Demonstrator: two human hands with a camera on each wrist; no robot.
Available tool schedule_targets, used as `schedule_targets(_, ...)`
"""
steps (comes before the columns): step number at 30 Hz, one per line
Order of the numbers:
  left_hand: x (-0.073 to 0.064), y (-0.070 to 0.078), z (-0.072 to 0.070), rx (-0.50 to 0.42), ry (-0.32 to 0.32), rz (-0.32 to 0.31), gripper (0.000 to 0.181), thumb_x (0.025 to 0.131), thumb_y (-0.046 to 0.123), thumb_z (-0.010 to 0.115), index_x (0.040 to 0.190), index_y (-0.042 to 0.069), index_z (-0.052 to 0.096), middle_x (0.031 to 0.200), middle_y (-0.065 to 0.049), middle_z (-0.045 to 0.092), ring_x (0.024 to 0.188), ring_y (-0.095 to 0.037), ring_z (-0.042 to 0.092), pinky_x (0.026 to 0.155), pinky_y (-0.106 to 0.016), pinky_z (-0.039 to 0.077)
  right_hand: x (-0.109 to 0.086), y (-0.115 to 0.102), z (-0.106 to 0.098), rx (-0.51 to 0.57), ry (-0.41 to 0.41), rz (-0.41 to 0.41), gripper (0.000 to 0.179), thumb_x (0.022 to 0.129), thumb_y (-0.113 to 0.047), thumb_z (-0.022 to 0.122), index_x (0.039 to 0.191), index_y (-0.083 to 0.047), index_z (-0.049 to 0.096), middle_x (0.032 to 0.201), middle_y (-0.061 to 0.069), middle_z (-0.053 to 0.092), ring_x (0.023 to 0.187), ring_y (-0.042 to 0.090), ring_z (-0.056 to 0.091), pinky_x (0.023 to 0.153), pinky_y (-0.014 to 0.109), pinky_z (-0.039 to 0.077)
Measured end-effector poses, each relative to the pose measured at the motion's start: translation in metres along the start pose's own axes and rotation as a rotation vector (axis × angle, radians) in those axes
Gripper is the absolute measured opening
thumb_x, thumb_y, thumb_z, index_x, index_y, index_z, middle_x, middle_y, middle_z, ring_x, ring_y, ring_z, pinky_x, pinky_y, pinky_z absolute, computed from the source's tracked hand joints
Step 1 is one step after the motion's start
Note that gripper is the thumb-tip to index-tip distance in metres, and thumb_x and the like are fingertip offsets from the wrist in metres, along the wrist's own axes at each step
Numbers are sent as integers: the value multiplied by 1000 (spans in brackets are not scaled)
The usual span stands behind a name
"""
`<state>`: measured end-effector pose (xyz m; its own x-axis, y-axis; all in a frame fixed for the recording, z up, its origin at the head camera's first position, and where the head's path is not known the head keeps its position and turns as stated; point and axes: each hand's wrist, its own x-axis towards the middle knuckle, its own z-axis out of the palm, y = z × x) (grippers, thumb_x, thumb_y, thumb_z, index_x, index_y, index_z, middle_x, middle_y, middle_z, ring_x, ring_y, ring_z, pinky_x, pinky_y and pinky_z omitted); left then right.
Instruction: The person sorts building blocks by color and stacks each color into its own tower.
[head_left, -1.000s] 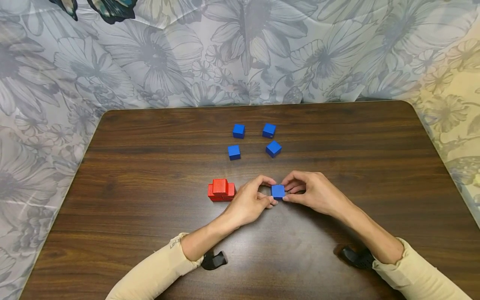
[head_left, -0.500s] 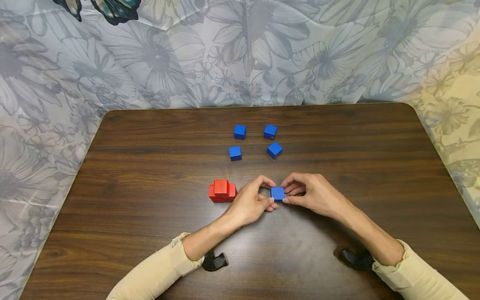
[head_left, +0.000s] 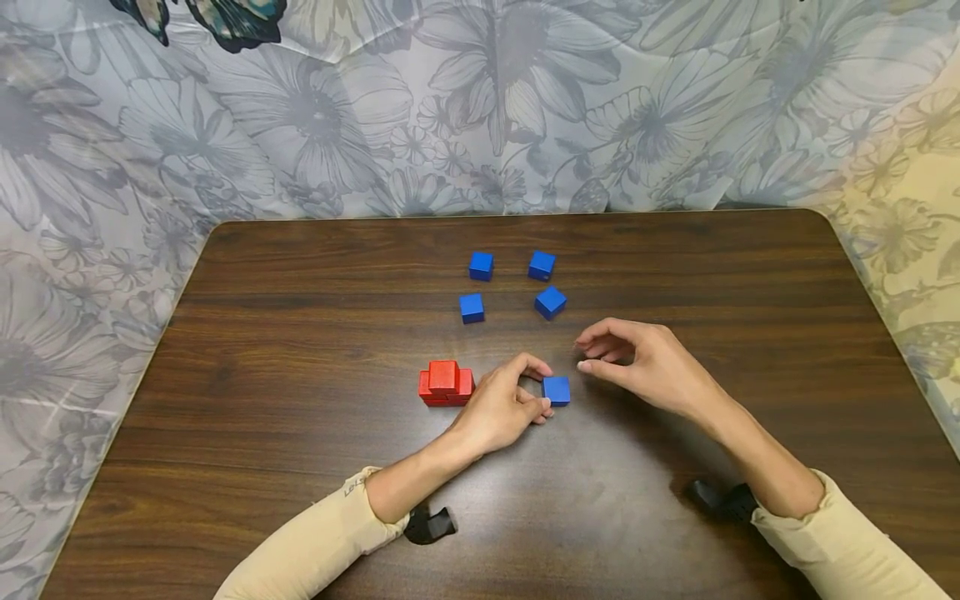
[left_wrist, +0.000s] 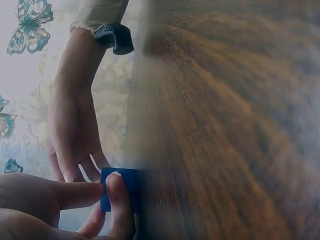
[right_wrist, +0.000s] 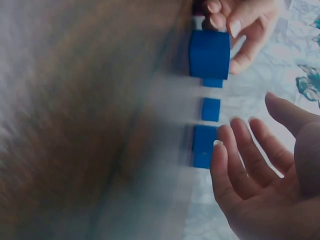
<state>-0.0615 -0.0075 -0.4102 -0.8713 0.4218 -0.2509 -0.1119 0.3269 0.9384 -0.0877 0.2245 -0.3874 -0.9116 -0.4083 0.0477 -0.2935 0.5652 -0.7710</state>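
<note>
A blue block (head_left: 557, 391) sits on the table in front of me. My left hand (head_left: 498, 403) holds its left side between thumb and curled fingers; the left wrist view shows these fingertips against the blue block (left_wrist: 130, 181). My right hand (head_left: 651, 367) is up and to the right of the block, apart from it. In the right wrist view my right hand (right_wrist: 265, 175) has spread, loosely bent fingers and nothing in them. Just left of my left hand stands a small stack of red blocks (head_left: 443, 378), one on top of the others; its right edge is close to the hand.
Several more blue blocks lie spread farther back: a back-left one (head_left: 481, 267), a back-right one (head_left: 542, 266), a front-left one (head_left: 472, 308) and a turned one (head_left: 551, 302). The wooden table (head_left: 300, 333) ends at a flowered cloth (head_left: 315, 117).
My right hand has let go of the blue block and moved up and to the right. My left hand stays at the block, which has not visibly shifted on the table.
</note>
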Motion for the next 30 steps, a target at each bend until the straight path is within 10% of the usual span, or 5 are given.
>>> schedule_targets(30, 1, 1, -3, 155, 21, 30, 26, 88, 7, 75, 112, 16, 67, 110, 2, 67, 93, -10, 65, 78, -23, 52, 65, 17, -19, -37, 87, 6, 29, 88, -16, 78, 116, -12, 69, 110, 5, 70, 95, 16, 66, 82, 30, 53)
